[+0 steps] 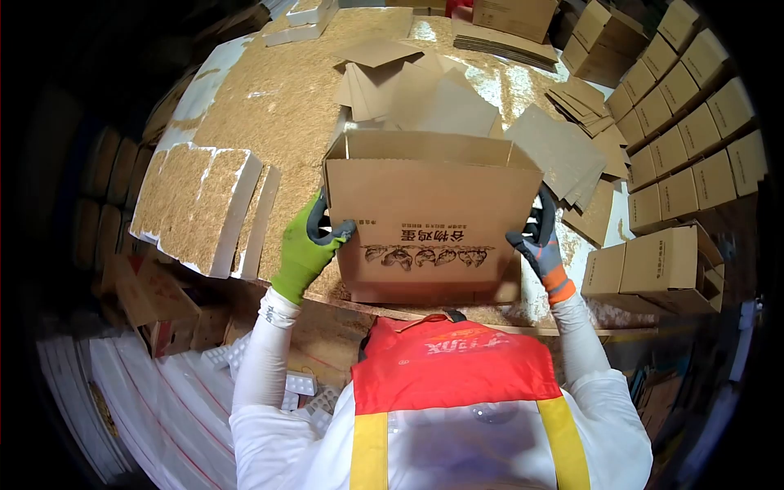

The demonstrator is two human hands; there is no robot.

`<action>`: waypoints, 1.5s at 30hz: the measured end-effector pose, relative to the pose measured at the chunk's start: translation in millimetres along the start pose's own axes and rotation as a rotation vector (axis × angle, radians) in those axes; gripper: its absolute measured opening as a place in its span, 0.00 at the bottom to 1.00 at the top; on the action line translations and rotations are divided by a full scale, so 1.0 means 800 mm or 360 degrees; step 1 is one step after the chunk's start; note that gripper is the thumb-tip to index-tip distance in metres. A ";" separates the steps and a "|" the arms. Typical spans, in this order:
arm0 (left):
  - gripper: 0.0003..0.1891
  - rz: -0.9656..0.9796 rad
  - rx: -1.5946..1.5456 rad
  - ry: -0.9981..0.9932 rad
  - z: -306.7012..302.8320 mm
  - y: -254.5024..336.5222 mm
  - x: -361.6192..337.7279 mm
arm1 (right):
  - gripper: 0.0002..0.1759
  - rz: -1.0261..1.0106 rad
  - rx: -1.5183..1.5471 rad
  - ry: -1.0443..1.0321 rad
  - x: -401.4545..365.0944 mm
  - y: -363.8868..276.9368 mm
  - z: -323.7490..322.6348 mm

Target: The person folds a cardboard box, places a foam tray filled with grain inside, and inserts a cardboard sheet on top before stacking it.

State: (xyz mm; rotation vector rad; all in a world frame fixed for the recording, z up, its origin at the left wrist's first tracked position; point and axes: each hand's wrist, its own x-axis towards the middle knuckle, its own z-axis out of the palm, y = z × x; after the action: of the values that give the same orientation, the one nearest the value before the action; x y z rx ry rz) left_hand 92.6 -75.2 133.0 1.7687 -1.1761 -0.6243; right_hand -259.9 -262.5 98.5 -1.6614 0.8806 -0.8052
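Observation:
A brown cardboard box [433,216] with printed characters and egg drawings stands at the table's front edge, its top open and its print upside down in this view. My left hand [314,245], in a green and dark grey glove, grips the box's left side, thumb on the front face. On the right side, my right hand [536,241], in a grey and orange glove, holds the box with its thumb by the front face. The inside of the box is mostly hidden. Flat cardboard sheets [441,100] lie just behind the box.
Stacked closed boxes [698,135] line the right side, with an open box [653,265] nearer. Foam blocks covered in shavings [196,204] sit at the left of the table [278,102]. Folded cardboard [506,47] lies at the back. White egg trays [300,383] are below the table.

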 end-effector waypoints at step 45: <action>0.26 -0.0747 -0.0658 0.0188 0.127 -0.076 -0.068 | 0.44 -0.0842 -0.1484 -0.0839 0.020 0.025 0.019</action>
State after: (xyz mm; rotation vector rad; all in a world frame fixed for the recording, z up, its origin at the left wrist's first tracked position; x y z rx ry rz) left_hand 17.7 -57.5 28.3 1.6923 -0.4973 -0.9456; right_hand -242.0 -273.0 76.8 -2.8317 0.4329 -0.2154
